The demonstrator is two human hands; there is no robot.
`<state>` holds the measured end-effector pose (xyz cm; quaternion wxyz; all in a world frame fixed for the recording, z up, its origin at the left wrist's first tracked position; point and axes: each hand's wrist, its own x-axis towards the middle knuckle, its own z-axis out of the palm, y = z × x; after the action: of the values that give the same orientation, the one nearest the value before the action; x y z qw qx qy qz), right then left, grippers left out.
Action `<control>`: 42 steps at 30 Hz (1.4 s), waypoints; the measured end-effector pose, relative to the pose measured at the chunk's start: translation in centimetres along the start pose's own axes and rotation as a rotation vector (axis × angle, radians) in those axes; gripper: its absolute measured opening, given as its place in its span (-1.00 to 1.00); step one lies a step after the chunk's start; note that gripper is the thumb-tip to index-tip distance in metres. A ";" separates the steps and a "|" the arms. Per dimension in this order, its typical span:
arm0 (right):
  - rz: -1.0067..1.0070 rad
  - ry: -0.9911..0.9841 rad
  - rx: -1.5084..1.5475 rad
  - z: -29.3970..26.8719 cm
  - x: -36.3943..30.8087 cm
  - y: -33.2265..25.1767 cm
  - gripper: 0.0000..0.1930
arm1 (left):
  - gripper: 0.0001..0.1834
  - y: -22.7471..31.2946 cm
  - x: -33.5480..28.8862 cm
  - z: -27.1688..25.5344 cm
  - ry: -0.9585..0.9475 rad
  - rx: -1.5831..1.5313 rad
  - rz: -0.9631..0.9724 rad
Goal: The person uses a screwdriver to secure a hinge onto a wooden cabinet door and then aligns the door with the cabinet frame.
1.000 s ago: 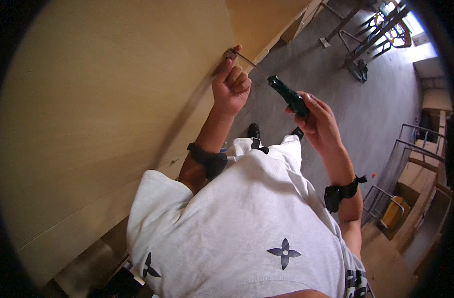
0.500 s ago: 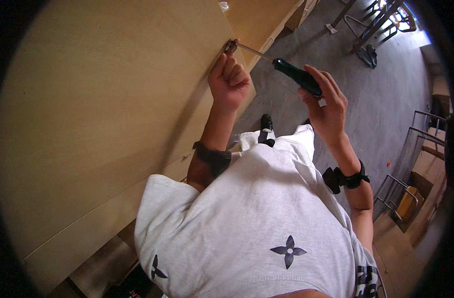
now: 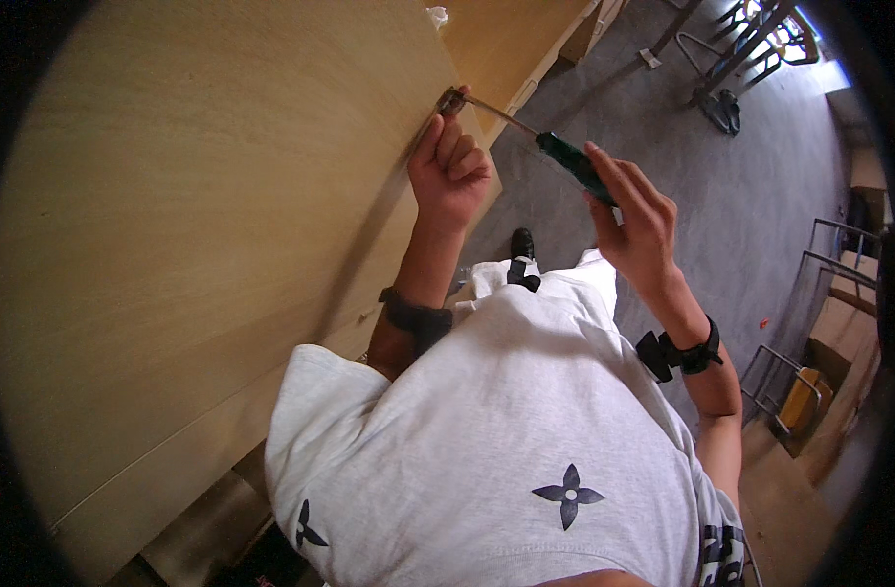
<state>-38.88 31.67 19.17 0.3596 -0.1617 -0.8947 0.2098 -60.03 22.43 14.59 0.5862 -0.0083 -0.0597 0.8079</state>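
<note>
My right hand [image 3: 635,217] is closed around the dark green handle of a screwdriver [image 3: 573,162]. The metal shaft slants up and left to a small dark metal fitting [image 3: 451,101] at the edge of a large light-wood panel [image 3: 223,196]. My left hand [image 3: 449,174] pinches that fitting against the panel, thumb and forefinger on it, the other fingers curled. The screwdriver's tip meets the fitting; the exact contact is too small to make out.
Beyond the panel's edge is another wooden surface [image 3: 511,34]. Grey floor [image 3: 751,215] lies to the right, with a pair of dark shoes [image 3: 723,111] near metal-legged furniture [image 3: 731,49]. Metal frames [image 3: 839,249] and a yellow object [image 3: 805,396] stand at the right.
The screwdriver's handle has swung down and slightly left, with my right hand following. My left hand stays on the fitting, shifted slightly lower in view.
</note>
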 end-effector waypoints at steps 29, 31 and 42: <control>0.083 -0.083 0.079 0.1 0.5 1.8 -0.65 | -0.42 0.5 0.2 0.2 0.036 -0.162 -0.003; -0.003 -0.076 0.010 -0.1 0.7 1.6 -0.57 | -0.43 0.5 0.1 0.3 0.055 -0.136 0.003; 0.793 -0.162 0.921 -1.9 1.9 0.3 -0.68 | -0.43 -0.1 0.2 1.4 0.075 -0.118 0.002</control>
<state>-38.81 33.27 21.36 0.2179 -0.2938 -0.6083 0.7044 -60.07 22.54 16.03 0.5858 -0.0734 -0.0852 0.8026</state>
